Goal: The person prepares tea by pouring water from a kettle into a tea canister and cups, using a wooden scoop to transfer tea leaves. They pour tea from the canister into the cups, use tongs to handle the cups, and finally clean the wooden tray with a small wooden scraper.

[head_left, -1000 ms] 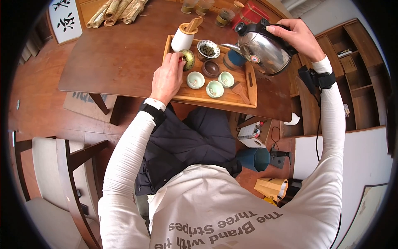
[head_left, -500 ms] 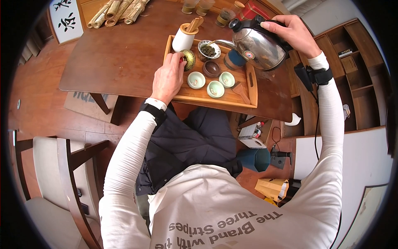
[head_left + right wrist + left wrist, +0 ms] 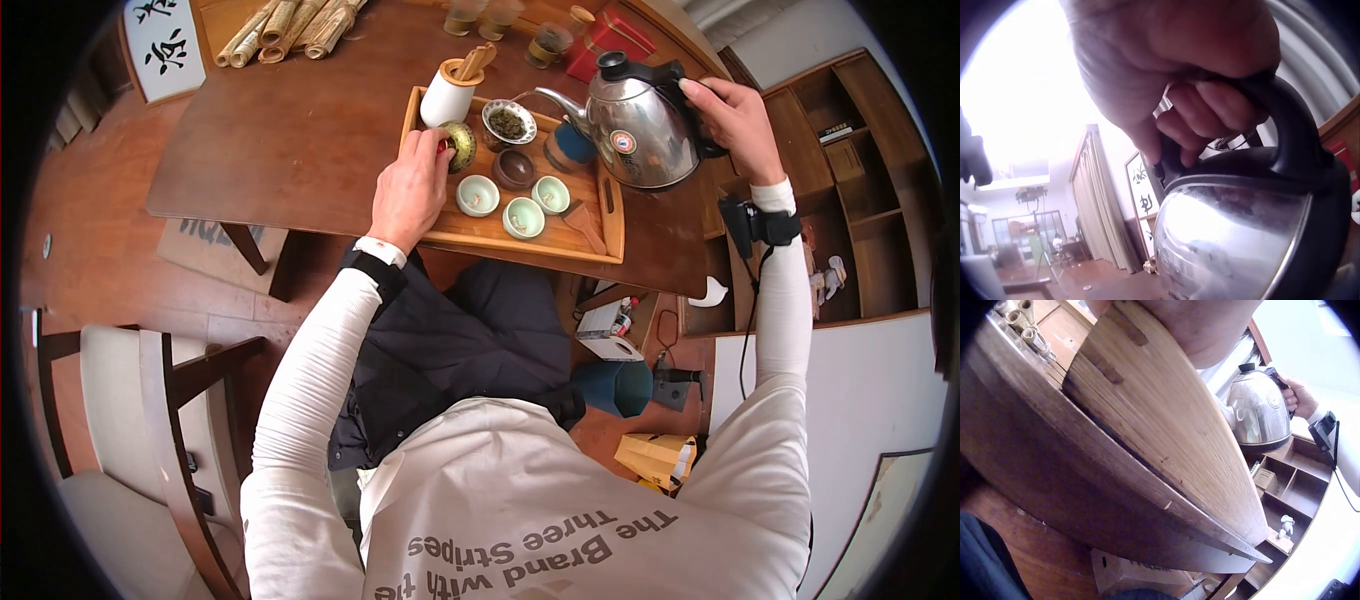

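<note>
In the head view my right hand grips the black handle of a steel electric kettle, held nearly level. Its spout tip points at a patterned white bowl with dark tea leaves in it. Between the fingertips of my left hand is a green patterned lid, held on edge beside that bowl. A wooden tray bears the bowl, three pale green teacups, a brown cup, a blue jar and a brush. The right wrist view shows fingers curled round the kettle handle.
A white holder with wooden tools stands at the tray's far left corner. Farther back are rolled bamboo scrolls, several glasses and a red box. A blue bin stands right of my legs, a chair at left.
The kettle has tipped back from its pouring tilt, and its spout has drawn right, away from over the bowl. My left hand keeps the lid in nearly the same place.
</note>
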Demonstrator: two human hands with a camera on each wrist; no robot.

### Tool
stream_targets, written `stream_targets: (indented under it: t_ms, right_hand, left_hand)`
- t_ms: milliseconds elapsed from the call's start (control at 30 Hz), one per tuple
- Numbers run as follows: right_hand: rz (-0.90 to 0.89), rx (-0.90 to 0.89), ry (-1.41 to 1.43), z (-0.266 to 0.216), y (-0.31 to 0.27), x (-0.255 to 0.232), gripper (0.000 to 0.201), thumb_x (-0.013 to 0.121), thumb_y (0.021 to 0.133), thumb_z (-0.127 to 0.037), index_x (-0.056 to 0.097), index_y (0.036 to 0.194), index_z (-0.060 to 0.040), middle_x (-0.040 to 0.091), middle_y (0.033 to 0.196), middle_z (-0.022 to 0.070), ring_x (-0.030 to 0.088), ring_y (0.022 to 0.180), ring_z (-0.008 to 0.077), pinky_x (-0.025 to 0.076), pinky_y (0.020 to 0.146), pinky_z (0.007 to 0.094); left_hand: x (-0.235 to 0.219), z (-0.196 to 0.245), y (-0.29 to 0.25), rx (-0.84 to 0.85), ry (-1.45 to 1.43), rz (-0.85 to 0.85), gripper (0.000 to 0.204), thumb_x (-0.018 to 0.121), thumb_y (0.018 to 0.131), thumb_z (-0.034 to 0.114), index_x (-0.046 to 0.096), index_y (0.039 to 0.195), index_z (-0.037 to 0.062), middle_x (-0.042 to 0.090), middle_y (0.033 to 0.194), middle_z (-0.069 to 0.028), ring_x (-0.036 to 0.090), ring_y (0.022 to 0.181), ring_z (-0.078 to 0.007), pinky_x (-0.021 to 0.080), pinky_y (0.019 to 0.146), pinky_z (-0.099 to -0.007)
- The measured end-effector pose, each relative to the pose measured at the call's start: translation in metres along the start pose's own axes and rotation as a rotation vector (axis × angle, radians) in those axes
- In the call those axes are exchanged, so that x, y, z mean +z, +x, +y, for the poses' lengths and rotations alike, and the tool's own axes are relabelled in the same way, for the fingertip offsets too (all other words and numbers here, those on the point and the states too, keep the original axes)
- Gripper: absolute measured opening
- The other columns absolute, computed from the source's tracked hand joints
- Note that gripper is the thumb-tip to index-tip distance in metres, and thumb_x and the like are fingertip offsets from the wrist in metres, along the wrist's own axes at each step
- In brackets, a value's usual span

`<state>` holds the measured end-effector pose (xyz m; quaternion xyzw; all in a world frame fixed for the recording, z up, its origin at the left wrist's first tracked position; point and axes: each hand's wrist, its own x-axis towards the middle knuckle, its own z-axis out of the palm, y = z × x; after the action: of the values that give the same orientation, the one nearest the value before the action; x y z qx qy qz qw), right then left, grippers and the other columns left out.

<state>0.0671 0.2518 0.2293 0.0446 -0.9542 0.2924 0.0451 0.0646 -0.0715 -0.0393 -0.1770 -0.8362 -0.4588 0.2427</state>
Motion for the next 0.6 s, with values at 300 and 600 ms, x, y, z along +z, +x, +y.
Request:
stream_targets:
  t_ms: [300, 600]
  right_hand:
    - [0.454, 0.119, 0.944, 0.066, -0.067, 0.018, 0.041, 0.067, 0.101, -0.039, 0.061, 0.090, 0.0003, 0.037, 0.057, -0.0078, 0.029, 0.045, 0.0026, 0.019, 0.043, 0.0218]
    - [0.827, 0.223, 1.200, 0.156, -0.120, 0.026, 0.044, 0.063, 0.101, -0.044, 0.057, 0.082, -0.0055, 0.035, 0.054, -0.0062, 0.027, 0.043, 0.0058, 0.017, 0.042, 0.0253]
  left_hand:
    - [-0.002, 0.001, 0.005, -0.032, -0.079, -0.020, 0.021, 0.060, 0.101, 0.017, 0.060, 0.119, 0.0063, 0.066, 0.105, -0.0174, 0.067, 0.090, -0.0406, 0.055, 0.076, -0.0463]
    - [0.022, 0.039, 0.061, 0.242, 0.103, -0.084, 0.018, 0.061, 0.099, 0.020, 0.061, 0.111, 0.0063, 0.066, 0.102, -0.0163, 0.067, 0.085, -0.0409, 0.054, 0.071, -0.0496]
